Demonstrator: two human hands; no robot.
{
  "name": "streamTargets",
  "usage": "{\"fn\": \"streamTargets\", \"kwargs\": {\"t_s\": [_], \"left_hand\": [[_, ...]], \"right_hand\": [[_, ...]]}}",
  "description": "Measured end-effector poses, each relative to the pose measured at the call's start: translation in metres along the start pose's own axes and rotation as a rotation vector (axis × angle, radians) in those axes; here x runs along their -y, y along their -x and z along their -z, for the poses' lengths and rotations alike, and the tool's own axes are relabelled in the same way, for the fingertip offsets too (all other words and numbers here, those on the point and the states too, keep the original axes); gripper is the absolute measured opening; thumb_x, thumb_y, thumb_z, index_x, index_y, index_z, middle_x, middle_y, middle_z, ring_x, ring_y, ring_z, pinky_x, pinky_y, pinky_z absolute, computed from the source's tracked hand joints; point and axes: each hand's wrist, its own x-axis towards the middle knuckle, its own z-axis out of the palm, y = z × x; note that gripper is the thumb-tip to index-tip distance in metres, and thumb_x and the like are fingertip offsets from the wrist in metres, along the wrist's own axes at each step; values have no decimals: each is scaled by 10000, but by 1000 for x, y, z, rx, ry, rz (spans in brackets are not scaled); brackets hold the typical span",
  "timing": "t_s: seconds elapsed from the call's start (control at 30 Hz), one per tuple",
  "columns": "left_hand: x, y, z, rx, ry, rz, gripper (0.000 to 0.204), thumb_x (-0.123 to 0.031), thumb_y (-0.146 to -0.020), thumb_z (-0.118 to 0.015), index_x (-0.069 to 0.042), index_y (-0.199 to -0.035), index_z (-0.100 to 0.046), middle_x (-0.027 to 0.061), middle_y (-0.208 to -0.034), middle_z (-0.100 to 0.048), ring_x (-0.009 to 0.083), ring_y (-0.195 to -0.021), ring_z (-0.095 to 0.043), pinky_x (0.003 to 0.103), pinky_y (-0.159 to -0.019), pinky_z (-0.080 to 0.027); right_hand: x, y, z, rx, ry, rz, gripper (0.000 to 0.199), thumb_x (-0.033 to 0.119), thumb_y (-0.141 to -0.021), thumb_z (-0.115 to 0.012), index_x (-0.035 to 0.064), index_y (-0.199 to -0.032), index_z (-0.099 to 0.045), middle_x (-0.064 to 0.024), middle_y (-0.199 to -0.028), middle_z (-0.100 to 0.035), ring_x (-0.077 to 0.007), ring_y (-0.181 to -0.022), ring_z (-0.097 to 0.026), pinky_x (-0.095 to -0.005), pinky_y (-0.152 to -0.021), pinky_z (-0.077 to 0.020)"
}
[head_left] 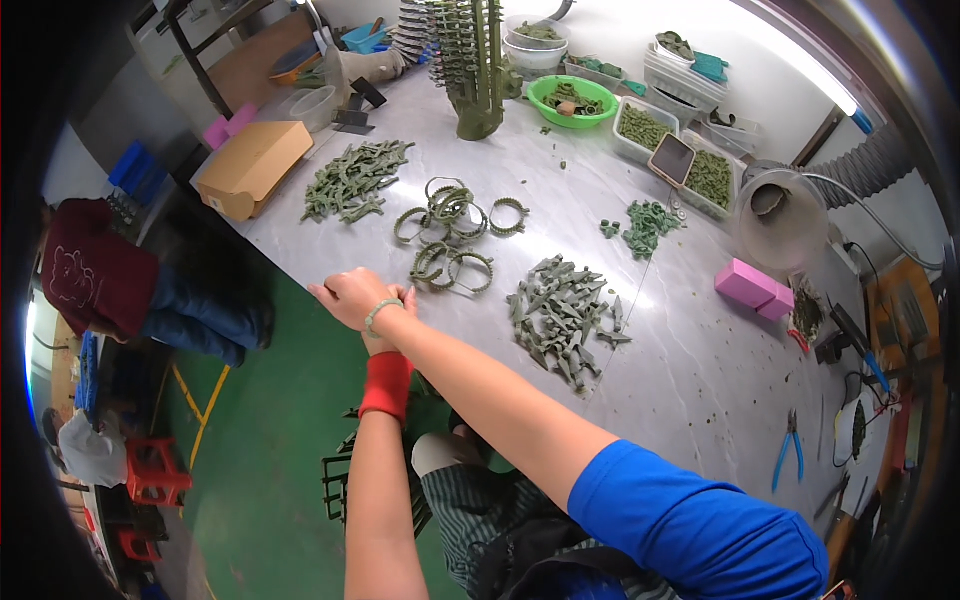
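My right hand (352, 298), with a pale green bead bracelet, reaches across to the left over my left wrist, at the table's near left edge. Its fingers are curled, and whatever they may hold is hidden. My left hand (406, 297), above a red wristband (387, 385), is mostly covered by the right wrist; only fingertips show. Just beyond lie several dark green toothed rings (470, 268). A heap of grey-green pointed pieces (562, 318) is to the right, and a pile of green branched pieces (357, 180) lies farther left.
A cardboard box (256, 168) stands at the left edge. At the back are a green rack (480, 120), a bright green bowl (572, 102) and tubs of small parts. A pink block (752, 287) and blue-handled pliers (789, 450) lie right. Another person (110, 265) stands at far left.
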Motion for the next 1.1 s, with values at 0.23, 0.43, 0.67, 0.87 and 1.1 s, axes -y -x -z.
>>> {"fn": "streamTargets", "kwargs": {"t_s": [0.23, 0.43, 0.67, 0.87, 1.1], "left_hand": [[5, 1, 4, 12, 12, 0, 296, -383, -960, -568, -130, -822, -503, 34, -681, -534, 229, -619, -502, 395, -615, -417], [0, 1, 2, -2, 8, -2, 277, -387, -961, -565, -138, -856, -501, 37, -703, -549, 231, -632, -520, 392, -617, -423], [6, -1, 2, 40, -28, 6, 261, -400, -951, -577, -156, -872, -526, 45, -716, -567, 246, -629, -540, 419, -590, -434], [10, 0, -2, -2, -56, -25, 265, -394, -941, -596, -146, -869, -539, 57, -695, -567, 256, -625, -550, 425, -593, -438], [17, 0, -9, -32, -53, -43, 269, -398, -940, -598, -144, -874, -544, 59, -686, -566, 257, -619, -555, 431, -595, -439]], "right_hand": [[3, 1, -2, -6, -2, 22, 474, 419, -942, -513, 40, -720, -692, -214, -766, -656, -421, -754, -630, -492, -747, -497], [-3, -3, -4, -3, -14, 17, 475, 424, -943, -515, 39, -716, -678, -220, -770, -649, -435, -747, -621, -497, -736, -495], [0, -3, -2, 44, 13, -43, 452, 426, -939, -527, 57, -766, -724, -209, -821, -675, -411, -800, -648, -485, -767, -511], [2, -1, 0, 36, 4, -53, 457, 427, -938, -531, 55, -745, -715, -217, -794, -667, -418, -783, -644, -484, -746, -511], [-1, -2, -4, -3, -16, 2, 477, 420, -941, -515, 35, -710, -677, -226, -764, -640, -436, -746, -617, -501, -728, -489]]}}
